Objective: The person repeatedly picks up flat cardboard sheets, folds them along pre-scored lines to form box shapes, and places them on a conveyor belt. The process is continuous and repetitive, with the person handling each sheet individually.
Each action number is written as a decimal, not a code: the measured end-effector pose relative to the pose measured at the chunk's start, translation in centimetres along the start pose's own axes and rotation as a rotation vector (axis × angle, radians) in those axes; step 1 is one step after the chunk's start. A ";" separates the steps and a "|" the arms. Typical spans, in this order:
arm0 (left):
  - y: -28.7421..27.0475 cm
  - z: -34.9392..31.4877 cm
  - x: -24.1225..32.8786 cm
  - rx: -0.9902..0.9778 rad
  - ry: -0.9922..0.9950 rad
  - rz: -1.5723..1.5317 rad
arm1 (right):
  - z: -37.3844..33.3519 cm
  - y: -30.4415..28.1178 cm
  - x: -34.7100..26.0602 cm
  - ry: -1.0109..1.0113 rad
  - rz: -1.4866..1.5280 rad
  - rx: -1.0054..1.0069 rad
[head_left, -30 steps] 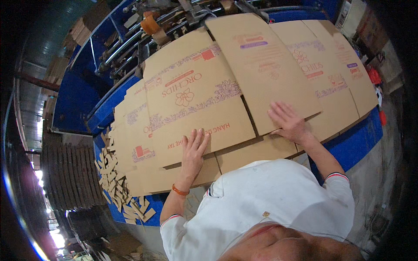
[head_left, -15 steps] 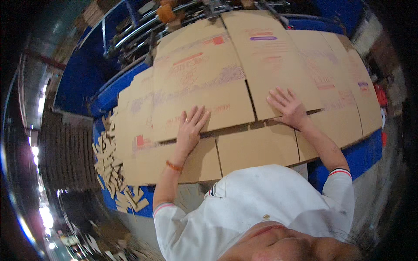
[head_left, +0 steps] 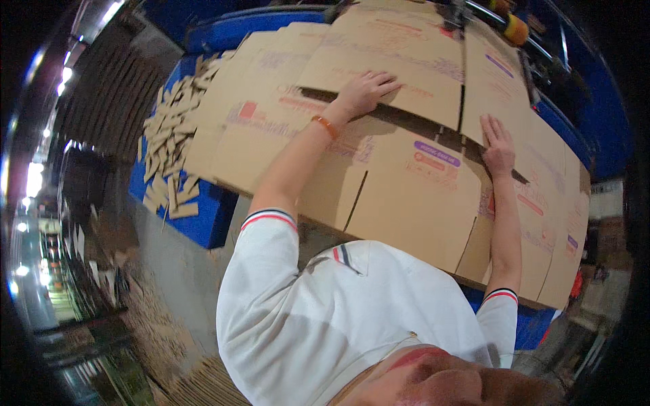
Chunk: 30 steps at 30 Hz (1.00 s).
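Large flat brown cardboard box blanks [head_left: 399,196] with red and purple print lie in an overlapping stack across a blue worktable [head_left: 203,223]. My left hand [head_left: 365,91] lies palm down, fingers spread, on the edge of an upper sheet [head_left: 406,74]. My right hand [head_left: 497,139] also presses flat, fingers together, on a sheet further right. An orange band circles my left wrist. Neither hand grips anything.
A heap of narrow cardboard offcut strips [head_left: 169,142] lies on the table's left end. Metal rollers with an orange part [head_left: 514,27] stand behind the sheets. More cardboard scraps litter the floor [head_left: 162,318] to my left. Stacked flat cardboard [head_left: 101,101] sits far left.
The view has swung sharply, so the sheets now run diagonally. Both hands stay flat on the cardboard, and the top sheets appear pulled nearer to my body.
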<state>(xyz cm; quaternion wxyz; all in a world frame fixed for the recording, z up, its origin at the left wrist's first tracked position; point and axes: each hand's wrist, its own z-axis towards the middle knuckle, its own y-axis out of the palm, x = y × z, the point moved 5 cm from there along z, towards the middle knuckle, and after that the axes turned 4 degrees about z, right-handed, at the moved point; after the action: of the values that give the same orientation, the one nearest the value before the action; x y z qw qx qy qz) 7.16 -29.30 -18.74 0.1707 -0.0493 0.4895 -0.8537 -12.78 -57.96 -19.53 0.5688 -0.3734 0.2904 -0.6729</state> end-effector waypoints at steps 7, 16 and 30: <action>-0.7 -1.6 -0.7 0.045 -0.132 0.201 | -1.9 -1.4 -1.2 0.243 -0.169 -0.074; 1.4 -0.5 -2.5 -0.013 -0.104 0.154 | 0.0 1.5 0.7 0.130 -0.116 0.102; 2.5 1.1 -3.0 0.049 -0.227 0.128 | -1.6 4.6 3.5 0.306 -0.142 -0.163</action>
<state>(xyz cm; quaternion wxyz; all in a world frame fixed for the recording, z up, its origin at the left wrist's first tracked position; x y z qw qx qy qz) 10.83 -30.37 -20.08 0.2804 -0.1098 0.4480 -0.8418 -11.83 -62.26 -23.59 0.4370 -0.3309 0.4000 -0.7345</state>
